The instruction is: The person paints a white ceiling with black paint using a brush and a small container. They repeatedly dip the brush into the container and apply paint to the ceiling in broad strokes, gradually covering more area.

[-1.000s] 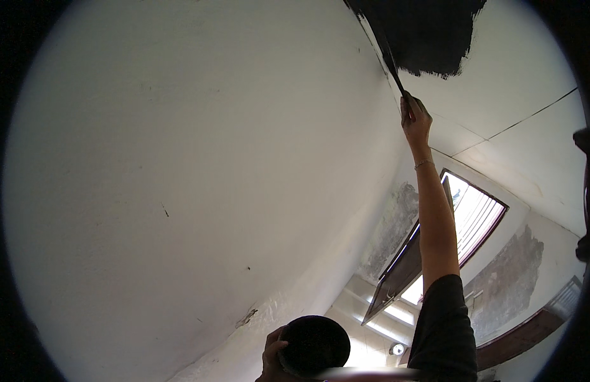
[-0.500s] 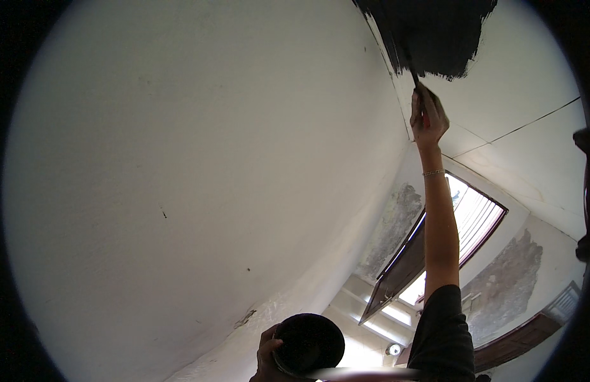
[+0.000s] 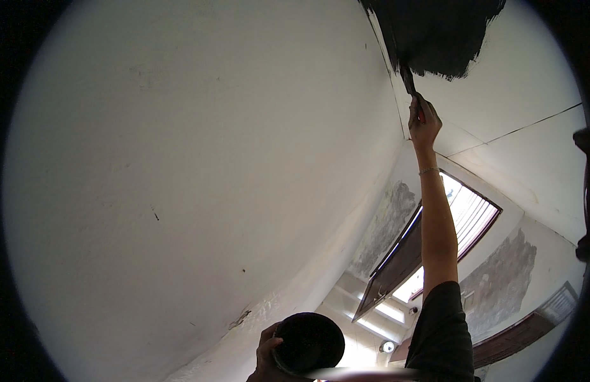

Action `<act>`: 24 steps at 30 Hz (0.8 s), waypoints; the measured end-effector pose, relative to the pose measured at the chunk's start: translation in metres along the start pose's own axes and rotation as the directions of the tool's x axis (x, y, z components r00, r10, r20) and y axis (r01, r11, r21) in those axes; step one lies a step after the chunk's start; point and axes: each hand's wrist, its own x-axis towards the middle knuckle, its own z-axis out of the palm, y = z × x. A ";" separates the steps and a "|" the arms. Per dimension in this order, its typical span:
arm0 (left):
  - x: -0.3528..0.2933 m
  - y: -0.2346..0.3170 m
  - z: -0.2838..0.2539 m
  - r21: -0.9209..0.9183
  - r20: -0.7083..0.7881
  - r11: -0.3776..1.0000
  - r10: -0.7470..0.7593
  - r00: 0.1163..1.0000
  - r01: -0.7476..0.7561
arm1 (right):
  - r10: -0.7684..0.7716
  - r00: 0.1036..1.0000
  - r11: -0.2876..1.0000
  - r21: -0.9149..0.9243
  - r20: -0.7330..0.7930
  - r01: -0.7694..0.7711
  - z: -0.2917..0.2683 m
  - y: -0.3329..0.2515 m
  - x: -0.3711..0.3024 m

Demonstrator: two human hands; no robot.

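High at the upper right, my right hand (image 3: 425, 121) is closed on the handle of a paintbrush (image 3: 407, 79). Its dark bristles touch the lower left edge of a black painted patch (image 3: 435, 38) on the white ceiling panel (image 3: 524, 76), beside the seam with the wall. A bit of red shows on the handle between my fingers. Low in the view, my left hand (image 3: 267, 356) grips a round dark paint container (image 3: 309, 344) by its rim, thumb over the edge. The container's mouth shows, but its inside is too dark to make out the contents.
A wide white wall (image 3: 180, 159) fills the left, with small marks and a chipped spot (image 3: 241, 318). Beyond my right arm are a barred window (image 3: 473, 210) with an open brown shutter (image 3: 397, 261), grey peeled wall patches (image 3: 505, 280) and a small round lamp (image 3: 387, 346).
My right hand and the brush have come slightly down and left, so more of the brush shows below the black patch. The left hand and container hold their place.
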 end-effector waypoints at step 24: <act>0.021 0.009 0.002 0.018 0.001 0.995 0.098 0.995 -0.098 | -0.135 0.991 0.991 0.010 -0.013 0.135 0.032 0.038 -0.025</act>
